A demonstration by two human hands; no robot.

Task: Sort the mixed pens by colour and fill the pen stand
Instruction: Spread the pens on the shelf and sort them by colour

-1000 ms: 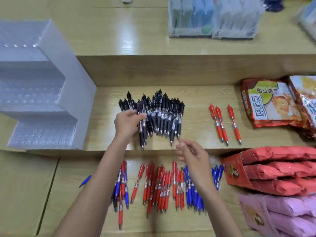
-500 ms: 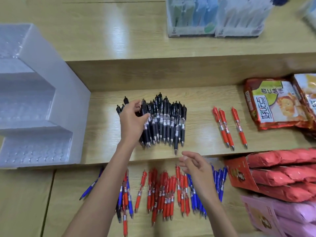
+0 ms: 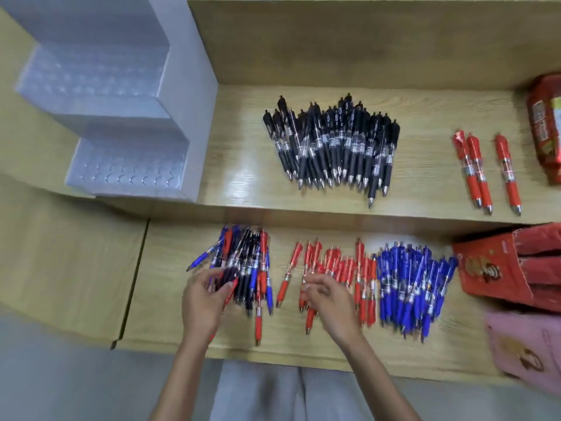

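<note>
Curled over the near end of the mixed pile (image 3: 243, 262), your left hand (image 3: 203, 299) pinches a few pens between thumb and fingers; blur hides exactly which ones. Your right hand (image 3: 331, 299) rests with bent fingers on the near end of the red pile (image 3: 340, 265), and I cannot tell whether it holds a pen or only touches them.

On the worktop (image 3: 170, 314), the mixed pile lies left of centre, reaching to the back edge. The red pile sits mid-worktop, and the blue pile (image 3: 409, 278) is just beside it on the right. On the raised shelf (image 3: 243, 165) behind, the black pile (image 3: 334, 144) lies in the middle and three red pens (image 3: 479, 171) lie toward the right end. The pen stand (image 3: 127, 165), white and stepped with rows of holes, stands at the shelf's left end with no pens in it.

These pens look light and stiff, with smooth plastic barrels that will likely roll and slide over each other. Take each one at the rubber grip sleeve near the tip, where your fingers should hold best. Lift it along its length so its clip does not snag its neighbours. Bunches will probably fan out unless you square the tips first.
</note>
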